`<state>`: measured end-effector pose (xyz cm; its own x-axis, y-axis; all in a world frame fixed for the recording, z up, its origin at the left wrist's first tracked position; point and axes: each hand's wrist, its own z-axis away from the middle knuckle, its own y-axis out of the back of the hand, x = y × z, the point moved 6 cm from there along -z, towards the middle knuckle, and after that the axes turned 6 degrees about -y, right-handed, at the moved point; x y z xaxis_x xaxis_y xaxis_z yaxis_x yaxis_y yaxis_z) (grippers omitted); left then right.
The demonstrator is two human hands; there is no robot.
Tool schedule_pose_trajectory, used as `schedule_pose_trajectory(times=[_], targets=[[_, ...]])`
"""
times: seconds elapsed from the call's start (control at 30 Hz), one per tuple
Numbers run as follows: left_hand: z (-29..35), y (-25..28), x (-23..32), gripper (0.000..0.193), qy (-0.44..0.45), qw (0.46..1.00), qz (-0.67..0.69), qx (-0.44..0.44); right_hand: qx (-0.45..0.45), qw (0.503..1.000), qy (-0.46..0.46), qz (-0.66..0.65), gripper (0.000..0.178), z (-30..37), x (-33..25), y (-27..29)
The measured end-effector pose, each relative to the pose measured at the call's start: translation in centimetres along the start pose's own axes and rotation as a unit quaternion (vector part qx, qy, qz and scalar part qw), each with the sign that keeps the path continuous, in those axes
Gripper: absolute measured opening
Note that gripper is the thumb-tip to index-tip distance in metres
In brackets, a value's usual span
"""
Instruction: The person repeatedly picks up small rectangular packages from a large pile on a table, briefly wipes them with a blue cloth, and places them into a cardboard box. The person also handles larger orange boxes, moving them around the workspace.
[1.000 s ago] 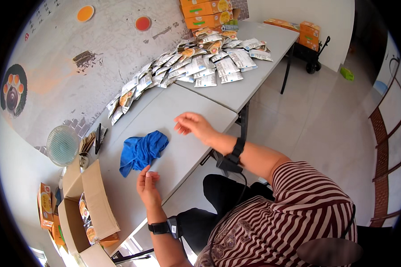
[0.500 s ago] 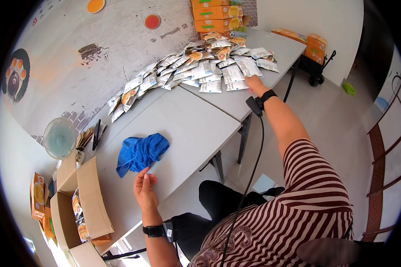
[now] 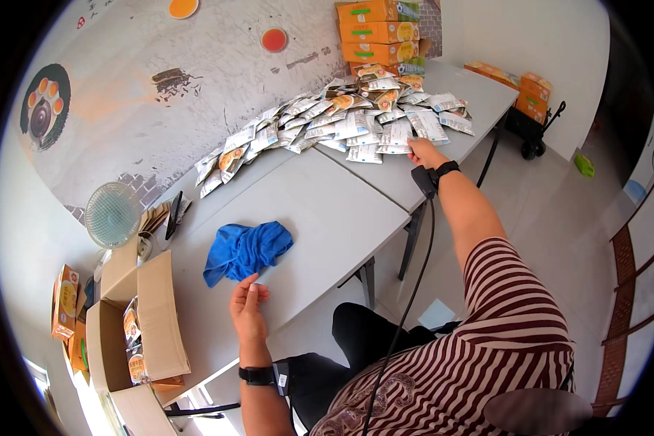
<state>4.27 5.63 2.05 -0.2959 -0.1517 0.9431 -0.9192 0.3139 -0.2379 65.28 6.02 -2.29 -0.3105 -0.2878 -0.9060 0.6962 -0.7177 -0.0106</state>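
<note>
touching the curled right hand [image 3: 426,154]: a white packet [image 3: 395,135], grip unclear. the left hand [image 3: 248,309] is half-open, empty. grey table [image 3: 334,211] beside painted wall [image 3: 225,51].

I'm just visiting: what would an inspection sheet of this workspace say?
Surface: grey tables, meeting at a seam.
Job's things: heaped silvery packets across both tables; rumpled blue cloth.
Clutter: open cardboard box at left, more packets inside.
Hands: right hand at the heap's near edge, grip unclear; left hand by the cloth, contact unclear.
Cables: black cable running down from the right wrist device.
Surroundings: fan at left; stacked orange boxes behind the heap.
</note>
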Motion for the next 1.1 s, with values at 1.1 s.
schedule_pose_trajectory(times=[1.1], targets=[[0.4, 0.0, 0.0, 0.024, -0.012, 1.000, 0.006, -0.021, -0.402, 0.879, -0.123, -0.225, 0.024, 25.0, 7.0, -22.5]])
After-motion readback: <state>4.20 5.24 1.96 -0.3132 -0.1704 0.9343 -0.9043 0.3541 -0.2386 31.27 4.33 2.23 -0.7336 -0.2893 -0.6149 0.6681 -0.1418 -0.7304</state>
